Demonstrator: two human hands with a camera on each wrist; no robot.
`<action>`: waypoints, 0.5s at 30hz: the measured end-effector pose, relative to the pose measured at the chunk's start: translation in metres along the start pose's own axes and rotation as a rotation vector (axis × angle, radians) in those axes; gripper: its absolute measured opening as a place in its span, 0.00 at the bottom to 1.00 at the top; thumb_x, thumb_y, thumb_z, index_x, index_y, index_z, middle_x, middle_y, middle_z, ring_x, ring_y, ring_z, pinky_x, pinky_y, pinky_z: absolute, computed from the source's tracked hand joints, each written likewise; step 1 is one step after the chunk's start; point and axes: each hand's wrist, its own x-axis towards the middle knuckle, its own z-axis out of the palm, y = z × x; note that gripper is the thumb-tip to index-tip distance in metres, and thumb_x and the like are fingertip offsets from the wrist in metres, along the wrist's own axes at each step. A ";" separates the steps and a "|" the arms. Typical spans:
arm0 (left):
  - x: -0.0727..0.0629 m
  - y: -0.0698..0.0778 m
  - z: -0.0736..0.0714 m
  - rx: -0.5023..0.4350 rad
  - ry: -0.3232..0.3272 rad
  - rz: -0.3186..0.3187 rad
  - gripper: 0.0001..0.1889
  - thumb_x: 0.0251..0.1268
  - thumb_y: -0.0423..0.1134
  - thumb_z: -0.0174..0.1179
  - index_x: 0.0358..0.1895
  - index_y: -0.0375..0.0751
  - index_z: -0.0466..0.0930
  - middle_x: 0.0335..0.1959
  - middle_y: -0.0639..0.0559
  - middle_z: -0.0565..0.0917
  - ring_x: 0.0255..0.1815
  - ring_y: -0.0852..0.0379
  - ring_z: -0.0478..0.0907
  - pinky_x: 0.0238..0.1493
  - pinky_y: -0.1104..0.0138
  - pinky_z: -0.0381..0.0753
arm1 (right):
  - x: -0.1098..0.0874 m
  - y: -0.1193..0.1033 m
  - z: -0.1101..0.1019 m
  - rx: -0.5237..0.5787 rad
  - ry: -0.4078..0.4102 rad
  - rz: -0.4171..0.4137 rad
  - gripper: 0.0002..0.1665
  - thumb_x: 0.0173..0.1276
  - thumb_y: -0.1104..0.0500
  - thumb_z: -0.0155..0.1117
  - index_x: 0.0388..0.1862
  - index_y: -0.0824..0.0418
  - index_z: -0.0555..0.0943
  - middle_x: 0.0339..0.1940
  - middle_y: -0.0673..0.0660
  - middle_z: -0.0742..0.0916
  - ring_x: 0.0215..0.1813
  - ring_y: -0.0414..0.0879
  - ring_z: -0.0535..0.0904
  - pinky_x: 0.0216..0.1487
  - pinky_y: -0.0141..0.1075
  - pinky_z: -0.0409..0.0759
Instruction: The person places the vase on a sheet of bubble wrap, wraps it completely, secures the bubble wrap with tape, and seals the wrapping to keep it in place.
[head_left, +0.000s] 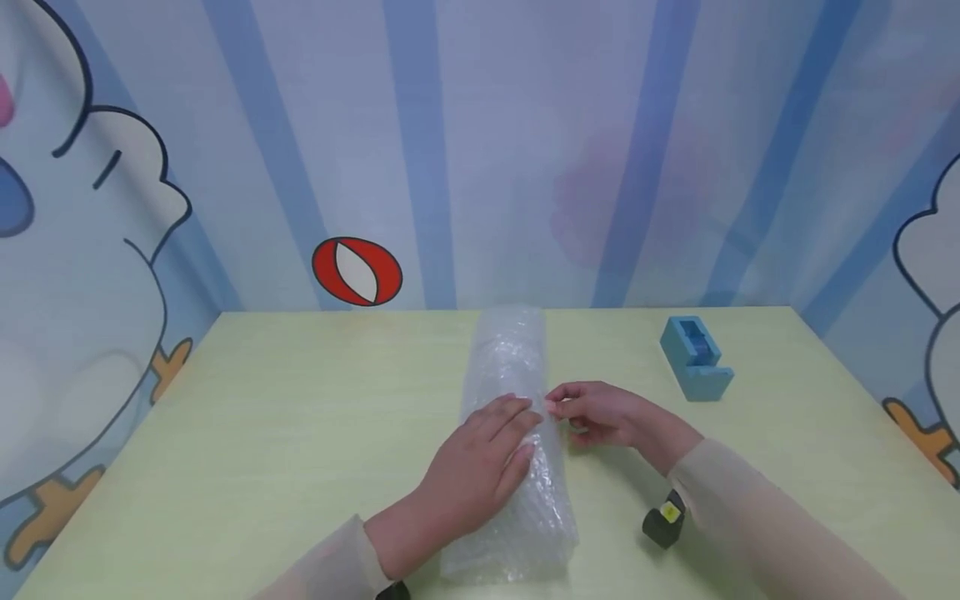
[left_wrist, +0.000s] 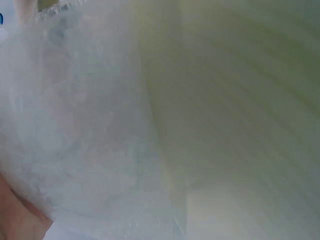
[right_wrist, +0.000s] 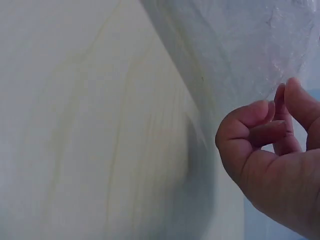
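Note:
A long bundle of clear bubble wrap (head_left: pixel 513 350) lies lengthwise on the pale yellow table, and whether anything is inside cannot be seen. My left hand (head_left: pixel 480 467) rests across its middle with fingers extended. At the bundle's right edge, my right hand (head_left: pixel 600 414) pinches the film between thumb and index finger. The right wrist view shows those fingertips meeting at the edge of the wrap (right_wrist: pixel 250 45), the other fingers curled. Translucent wrap (left_wrist: pixel 75 110) fills the left side of the left wrist view, with a bit of the left hand (left_wrist: pixel 20 217) at its lower corner.
A blue tape dispenser (head_left: pixel 693 367) stands at the back right of the table (head_left: pixel 300 417). Behind the table rises a striped blue wall (head_left: pixel 495 150) with cartoon figures on both sides. A black wrist camera (head_left: pixel 663 523) hangs under the right forearm.

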 end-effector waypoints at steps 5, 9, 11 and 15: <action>0.000 -0.002 -0.003 -0.069 -0.079 -0.018 0.22 0.79 0.44 0.50 0.69 0.39 0.74 0.71 0.44 0.77 0.76 0.46 0.70 0.76 0.55 0.72 | 0.000 0.007 0.005 0.118 -0.043 0.007 0.05 0.81 0.61 0.51 0.46 0.56 0.76 0.27 0.47 0.75 0.27 0.37 0.69 0.29 0.25 0.75; 0.001 -0.003 -0.008 -0.148 -0.121 -0.032 0.22 0.81 0.44 0.49 0.71 0.40 0.72 0.73 0.43 0.74 0.78 0.45 0.67 0.78 0.53 0.69 | -0.001 0.011 0.008 0.171 -0.086 0.008 0.04 0.83 0.59 0.46 0.48 0.56 0.70 0.31 0.48 0.78 0.30 0.36 0.71 0.30 0.23 0.73; 0.001 -0.004 -0.010 -0.177 -0.133 -0.037 0.22 0.81 0.44 0.48 0.71 0.40 0.71 0.74 0.43 0.73 0.79 0.45 0.66 0.79 0.52 0.68 | 0.000 0.012 0.009 0.174 -0.090 0.010 0.04 0.84 0.58 0.45 0.49 0.57 0.69 0.31 0.48 0.79 0.31 0.36 0.73 0.30 0.22 0.73; 0.002 -0.007 -0.013 -0.250 -0.187 -0.061 0.24 0.81 0.45 0.47 0.74 0.42 0.68 0.76 0.43 0.70 0.80 0.45 0.63 0.80 0.50 0.65 | -0.001 0.014 0.012 0.171 -0.075 0.006 0.08 0.85 0.55 0.44 0.51 0.59 0.68 0.31 0.48 0.80 0.31 0.35 0.74 0.30 0.22 0.74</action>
